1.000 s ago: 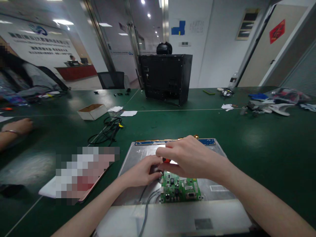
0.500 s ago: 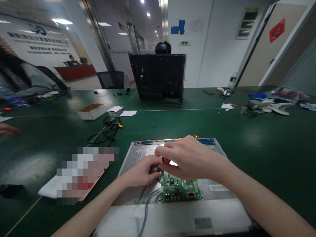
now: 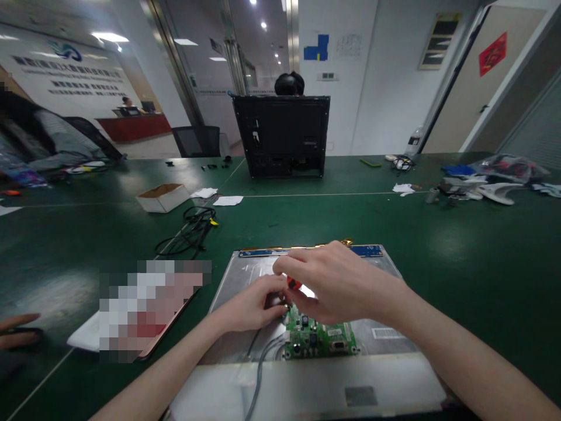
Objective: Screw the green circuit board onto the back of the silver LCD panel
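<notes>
My right hand has its fingers closed round the red and black handle of a screwdriver, held upright over a green circuit board. My left hand is beside the handle at the board's upper left corner. Its fingertips are pinched low down there, and what they hold is hidden. The board lies on the silver metal back of a display panel. A blue circuit strip runs along the panel's far edge. Grey cables lead from the board's left side toward me.
Left of the panel lies a blurred pinkish flat object, with a coil of black cable beyond it. Further off are an open white box and a black monitor casing. A co-worker's hand is at the left edge.
My right hand has shifted very slightly, and the screwdriver handle has turned. At left, the co-worker's hand has come nearer to a dark object. The far black casing has tilted a little.
</notes>
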### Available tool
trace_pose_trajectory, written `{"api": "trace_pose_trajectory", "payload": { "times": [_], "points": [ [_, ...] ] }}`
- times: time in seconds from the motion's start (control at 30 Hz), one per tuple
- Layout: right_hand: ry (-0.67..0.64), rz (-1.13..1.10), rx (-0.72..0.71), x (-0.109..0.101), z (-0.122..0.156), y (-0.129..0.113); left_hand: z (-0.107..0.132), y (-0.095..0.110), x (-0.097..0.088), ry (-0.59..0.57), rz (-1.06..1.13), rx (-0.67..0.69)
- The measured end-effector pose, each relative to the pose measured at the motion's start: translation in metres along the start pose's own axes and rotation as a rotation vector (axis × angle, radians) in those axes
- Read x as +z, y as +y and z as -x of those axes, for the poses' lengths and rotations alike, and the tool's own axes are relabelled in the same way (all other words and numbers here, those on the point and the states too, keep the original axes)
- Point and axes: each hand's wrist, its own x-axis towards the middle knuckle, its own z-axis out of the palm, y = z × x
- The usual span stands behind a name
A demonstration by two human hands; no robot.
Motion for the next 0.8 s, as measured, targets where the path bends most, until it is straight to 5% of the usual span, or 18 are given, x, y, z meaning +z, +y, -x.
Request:
{"api": "trace_pose_trajectory", "payload": {
  "times": [0.8],
  "points": [
    [0.008, 0.022, 0.014, 0.0012, -0.0019, -0.0008, -0.0017, 0.0039, -0.0046, -0.033, 0.04, 0.01]
  ]
}}
